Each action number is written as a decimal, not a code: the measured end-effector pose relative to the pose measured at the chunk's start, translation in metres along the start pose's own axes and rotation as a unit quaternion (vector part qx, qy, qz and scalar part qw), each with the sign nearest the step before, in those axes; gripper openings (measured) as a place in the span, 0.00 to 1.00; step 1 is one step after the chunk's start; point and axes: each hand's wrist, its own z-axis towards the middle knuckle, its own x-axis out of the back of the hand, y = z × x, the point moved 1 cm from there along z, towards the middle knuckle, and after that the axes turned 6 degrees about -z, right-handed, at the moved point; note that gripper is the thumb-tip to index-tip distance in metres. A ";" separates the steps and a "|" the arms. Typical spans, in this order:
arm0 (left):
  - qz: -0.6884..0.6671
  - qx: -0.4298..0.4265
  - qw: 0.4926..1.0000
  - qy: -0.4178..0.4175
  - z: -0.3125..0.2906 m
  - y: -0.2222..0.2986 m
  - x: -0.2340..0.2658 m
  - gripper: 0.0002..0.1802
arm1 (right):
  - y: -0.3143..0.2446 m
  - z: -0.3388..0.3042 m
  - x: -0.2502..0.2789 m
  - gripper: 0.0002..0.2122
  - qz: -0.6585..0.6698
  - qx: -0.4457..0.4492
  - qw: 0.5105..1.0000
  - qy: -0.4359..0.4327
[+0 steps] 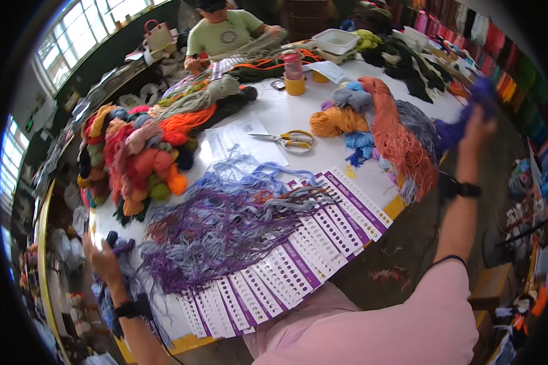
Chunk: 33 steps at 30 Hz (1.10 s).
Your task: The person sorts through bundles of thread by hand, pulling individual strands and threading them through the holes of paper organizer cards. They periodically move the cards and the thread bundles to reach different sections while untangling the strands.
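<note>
At the right, my right hand (480, 126) is closed around a purple skein of yarn (450, 131), raised beside the table's edge and slightly blurred. My left hand (105, 263) is at the table's left edge with fingers and thumb apart. Dark blue yarn (119, 242) lies close beside it; I cannot tell whether they touch. Between my hands spreads a loose tangle of light blue and purple threads (225, 219). It partly covers a fanned row of white and purple punched cards (295, 267) along the near edge.
Yellow-handled scissors (292, 141) rest by printed sheets (240, 143). Heaps of skeins stand left (146, 152) and right (396, 128). Farther back are a pink-lidded bottle (293, 73), a white tub (335, 41) and a co-worker (225, 33) handling grey-green yarn. Hanging yarns (499, 48) line the right wall.
</note>
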 end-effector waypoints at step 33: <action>-0.311 0.006 0.945 -0.104 -0.034 0.127 0.133 0.26 | -0.400 -0.504 0.060 0.17 0.504 0.084 0.355 -0.783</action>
